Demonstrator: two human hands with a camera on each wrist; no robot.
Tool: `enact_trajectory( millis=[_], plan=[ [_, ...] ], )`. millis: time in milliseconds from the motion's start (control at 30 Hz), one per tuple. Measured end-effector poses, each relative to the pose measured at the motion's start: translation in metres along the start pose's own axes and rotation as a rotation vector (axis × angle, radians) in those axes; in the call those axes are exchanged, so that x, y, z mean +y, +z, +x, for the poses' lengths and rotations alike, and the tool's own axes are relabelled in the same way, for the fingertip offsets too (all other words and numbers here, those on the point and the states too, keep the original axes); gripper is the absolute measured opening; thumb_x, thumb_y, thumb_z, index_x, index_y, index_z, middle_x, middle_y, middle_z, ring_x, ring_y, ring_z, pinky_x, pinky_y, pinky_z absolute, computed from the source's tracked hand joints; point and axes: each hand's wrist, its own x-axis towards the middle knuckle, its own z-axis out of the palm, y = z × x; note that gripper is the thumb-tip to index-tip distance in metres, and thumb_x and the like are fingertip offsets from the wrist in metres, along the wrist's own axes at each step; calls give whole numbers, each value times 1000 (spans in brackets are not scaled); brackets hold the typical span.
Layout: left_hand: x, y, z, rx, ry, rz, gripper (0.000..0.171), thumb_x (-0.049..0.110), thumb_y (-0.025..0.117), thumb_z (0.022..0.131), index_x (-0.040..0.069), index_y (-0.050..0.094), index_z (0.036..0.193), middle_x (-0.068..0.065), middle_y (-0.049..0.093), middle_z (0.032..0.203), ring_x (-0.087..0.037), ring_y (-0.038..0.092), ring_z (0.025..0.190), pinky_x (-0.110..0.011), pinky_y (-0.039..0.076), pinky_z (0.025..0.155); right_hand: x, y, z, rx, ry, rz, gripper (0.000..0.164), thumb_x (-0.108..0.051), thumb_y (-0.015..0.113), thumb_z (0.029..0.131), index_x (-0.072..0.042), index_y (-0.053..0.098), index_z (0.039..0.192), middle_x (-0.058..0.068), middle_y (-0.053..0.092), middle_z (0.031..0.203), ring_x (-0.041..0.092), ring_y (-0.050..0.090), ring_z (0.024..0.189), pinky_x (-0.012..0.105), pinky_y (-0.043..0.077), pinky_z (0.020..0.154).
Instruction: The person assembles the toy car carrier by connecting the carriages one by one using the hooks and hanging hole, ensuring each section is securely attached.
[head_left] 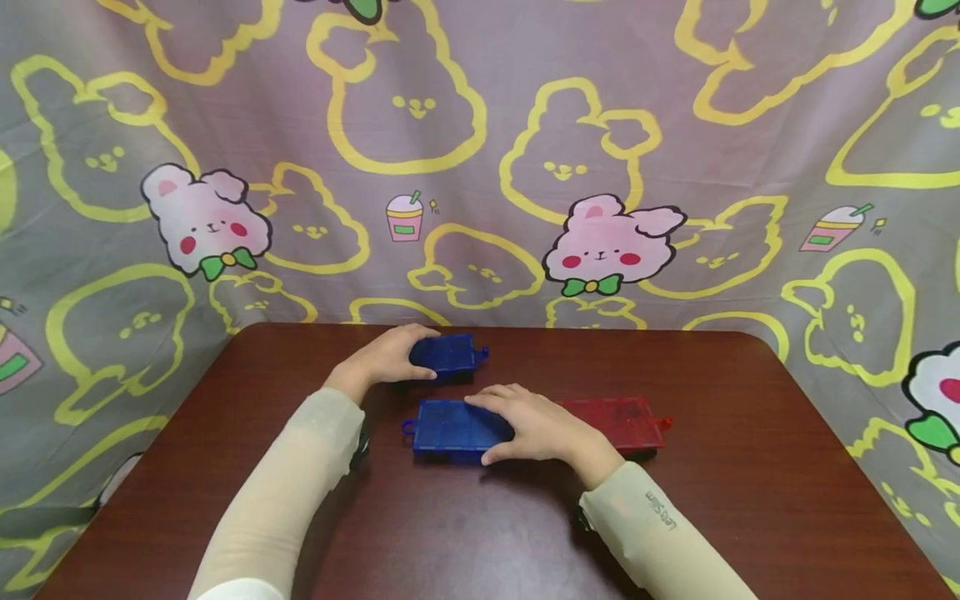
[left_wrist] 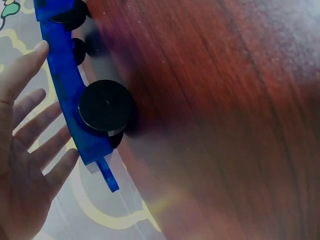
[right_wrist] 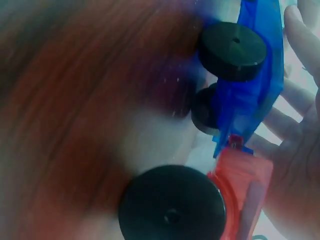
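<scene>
My left hand (head_left: 386,354) holds the rear end of a blue toy train car (head_left: 453,354) near the table's back edge, thumb on the near side and fingers on the far side. In the left wrist view a black wheel (left_wrist: 106,106) and a hook (left_wrist: 111,176) show on it. Closer to me, my right hand (head_left: 540,423) spans a second blue car (head_left: 453,429) across its width, thumb on the near side. A translucent red car (head_left: 618,422) is coupled behind that one; the right wrist view shows their joint (right_wrist: 235,141). My palm partly hides both.
The cars stand on a dark reddish-brown table (head_left: 465,533) with rounded back corners. Right behind it hangs a grey curtain (head_left: 480,192) with yellow outlines and rabbit faces.
</scene>
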Motion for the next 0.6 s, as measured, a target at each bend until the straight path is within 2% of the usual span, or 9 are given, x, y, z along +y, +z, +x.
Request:
enact_trajectory(
  millis=[167,600],
  plan=[
    [-4,3,-1,-16,-27,-12,74,33,80,84,7,49,145,-16,49,150,-36,43,141,-52,33,117,-2,5,2,-22,-3,5,83,-50,80,79,-20,46,149,5,51,146,26,49,132,48,46,106],
    [-12,2,-2,-11,-29,-7,72,32,81,83,6,51,143,-15,52,147,-37,44,139,-52,34,116,0,5,5,-29,4,6,78,-40,80,81,-21,47,148,3,54,139,20,54,123,43,47,106]
  ],
)
